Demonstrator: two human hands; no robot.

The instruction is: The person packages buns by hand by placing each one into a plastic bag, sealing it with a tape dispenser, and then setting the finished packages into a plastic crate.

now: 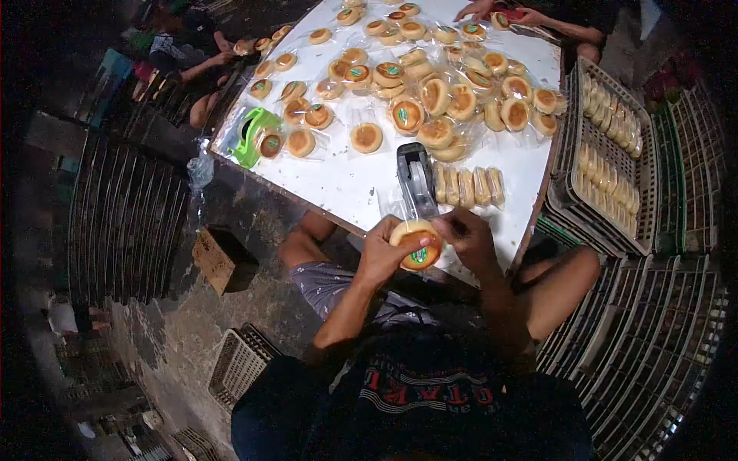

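Observation:
My left hand (382, 253) grips a round golden bun in a clear wrapper with a green label (416, 243), held just below the near edge of the white table (346, 184). My right hand (467, 236) pinches the wrapper at the bun's right side. A dark tape dispenser (416, 179) stands on the table directly above both hands. To its right lies a row of wrapped buns on edge (467, 187).
Many wrapped buns (430, 84) cover the far half of the table, with a green tape dispenser (254, 134) at its left edge. Wire trays of buns (607, 146) stack at the right, bare racks (653, 338) below them. Other people's hands (492, 11) work at the far side.

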